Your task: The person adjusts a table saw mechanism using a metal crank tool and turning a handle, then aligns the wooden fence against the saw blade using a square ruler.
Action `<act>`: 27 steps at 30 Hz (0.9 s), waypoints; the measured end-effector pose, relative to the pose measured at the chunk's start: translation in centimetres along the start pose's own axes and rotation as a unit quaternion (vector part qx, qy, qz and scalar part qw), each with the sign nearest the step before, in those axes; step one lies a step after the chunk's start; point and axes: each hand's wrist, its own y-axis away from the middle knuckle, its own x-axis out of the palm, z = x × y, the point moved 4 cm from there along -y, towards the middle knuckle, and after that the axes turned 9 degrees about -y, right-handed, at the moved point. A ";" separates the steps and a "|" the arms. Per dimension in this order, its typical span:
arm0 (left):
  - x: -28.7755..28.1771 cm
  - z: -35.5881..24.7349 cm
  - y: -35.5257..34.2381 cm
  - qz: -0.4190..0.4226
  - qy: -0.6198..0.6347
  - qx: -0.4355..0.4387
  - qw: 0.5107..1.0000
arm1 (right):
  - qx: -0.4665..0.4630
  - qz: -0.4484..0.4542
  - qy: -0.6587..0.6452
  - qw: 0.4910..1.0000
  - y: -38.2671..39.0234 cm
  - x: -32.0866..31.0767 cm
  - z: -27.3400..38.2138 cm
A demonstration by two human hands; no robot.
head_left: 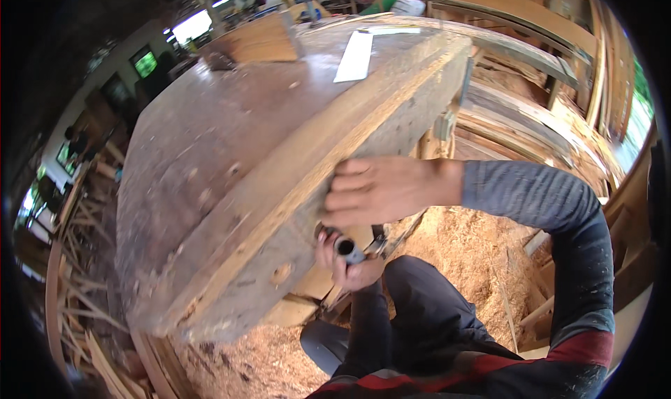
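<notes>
My left hand (pixel 355 269) wraps round a short grey tube (pixel 349 251), its dark hollow end facing up at me, low beside the front face of a thick wooden workbench (pixel 244 217). Just above it, my right hand (pixel 370 191) lies against the same face with fingers stretched out, slightly apart and a little blurred. I cannot see what is under its fingertips. Part of a dark metal piece (pixel 378 239) shows to the right of the tube. Below my left hand are pale wooden parts (pixel 313 281) under the bench.
A wooden block (pixel 253 39) and a white sheet (pixel 355 56) lie on the benchtop's far side. Sawdust and shavings (pixel 465 259) cover the floor around my legs. Stacked planks (pixel 517 123) are at the right; thin wood strips (pixel 87 273) stand at the left. A person (pixel 80 144) is far left.
</notes>
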 end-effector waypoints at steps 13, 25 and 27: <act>-5.0 2.1 2.6 0.160 0.465 -0.513 0.704 | -0.071 0.381 0.189 0.902 -7.7 0.3 8.7; -6.3 -0.6 -7.0 0.261 0.061 -0.413 0.870 | 0.269 -0.031 -0.110 0.956 0.4 1.1 6.3; -5.1 -1.3 -7.0 0.284 0.028 -0.392 0.874 | 0.329 -0.083 -0.146 0.929 1.0 1.7 6.5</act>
